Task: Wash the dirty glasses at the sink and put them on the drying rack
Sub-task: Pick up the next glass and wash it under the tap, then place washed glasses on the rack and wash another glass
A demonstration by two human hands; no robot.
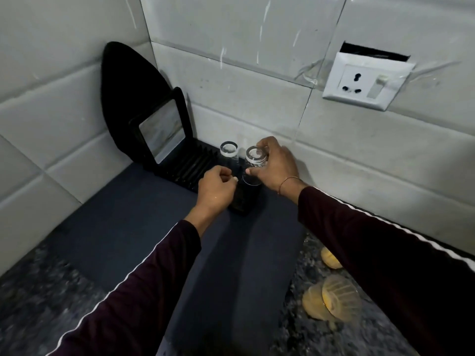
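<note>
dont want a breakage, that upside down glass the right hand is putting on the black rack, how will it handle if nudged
The glass is tall and narrow, standing mouth down, so a sideways nudge could probably tip it. It looks like clear, rigid glass, so likely fragile against the other glass close beside it. The right hand grips it near the top; the left hand looks wet, so it may be slippery.

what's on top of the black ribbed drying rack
Two clear glasses stand upside down on the black ribbed drying rack: one free, one gripped by the right hand. The left hand hides part of the rack.
</note>
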